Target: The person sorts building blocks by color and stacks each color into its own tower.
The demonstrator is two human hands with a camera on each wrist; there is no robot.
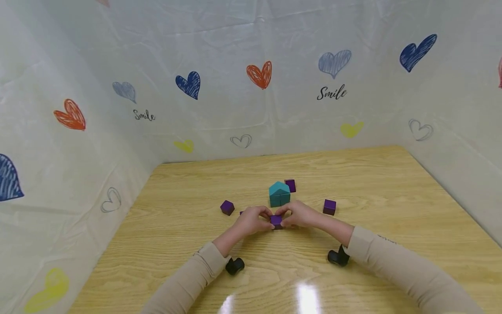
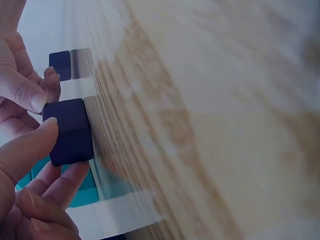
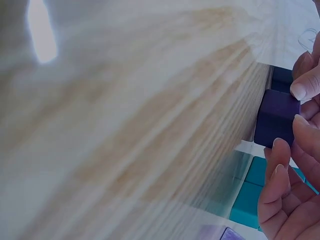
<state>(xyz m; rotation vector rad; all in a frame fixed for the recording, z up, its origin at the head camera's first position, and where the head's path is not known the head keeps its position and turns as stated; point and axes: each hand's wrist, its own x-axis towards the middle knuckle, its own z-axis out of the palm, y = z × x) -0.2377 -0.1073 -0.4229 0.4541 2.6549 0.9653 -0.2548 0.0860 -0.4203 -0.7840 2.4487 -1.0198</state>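
Both hands meet at one purple cube [image 1: 276,221] low over the table, in the middle of the head view. My left hand [image 1: 251,221] pinches its left side between thumb and fingers, while the right hand [image 1: 300,214] holds it from the right. The left wrist view shows the cube [image 2: 70,132] with thumbs on its near side and fingertips at its edges. Just beyond the hands stands a small group of teal blocks [image 1: 279,199] with a peaked top. In the right wrist view, these teal blocks [image 3: 246,205] are partly behind the fingers.
A purple block [image 1: 290,185] stands behind the teal group. Another purple cube [image 1: 227,208] lies to the left, and one more [image 1: 329,207] to the right. A purple corner [image 1: 241,213] peeks out beside the left hand. A heart-printed sheet [image 1: 211,117] hangs behind the wooden table [image 1: 184,244].
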